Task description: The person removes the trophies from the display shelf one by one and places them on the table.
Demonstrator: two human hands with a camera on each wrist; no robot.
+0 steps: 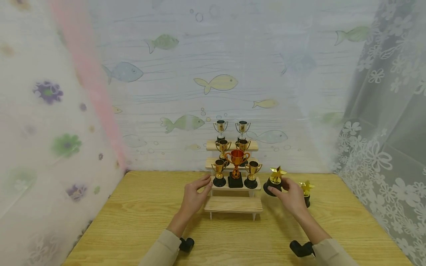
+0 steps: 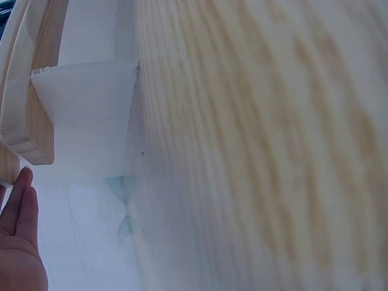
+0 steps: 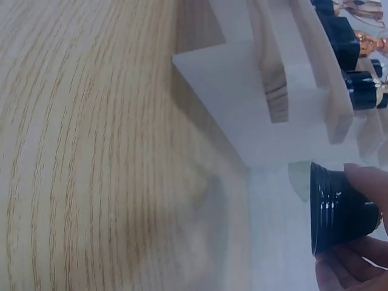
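Note:
My right hand point(image 1: 291, 196) grips a gold star trophy point(image 1: 276, 175) by its black base, raised just right of a stepped wooden display stand point(image 1: 233, 204). In the right wrist view, thumb and fingers close around that black base point(image 3: 341, 209); the star is out of sight. My left hand point(image 1: 194, 196) is at the stand's left side, its fingertips at the end of a shelf. Straight fingers point(image 2: 25, 212) show below the shelf ends in the left wrist view. On the second shelf from the front, an orange cup trophy point(image 1: 237, 159) stands between two small gold cups.
Behind, several more cup trophies point(image 1: 243, 127) fill the upper shelves. Another gold star trophy point(image 1: 307, 186) stands on the wooden table point(image 1: 143, 210), right of my right hand. Black wrist-worn pieces point(image 1: 301, 248) show near both cuffs. A fish-printed curtain point(image 1: 216, 55) hangs behind the table.

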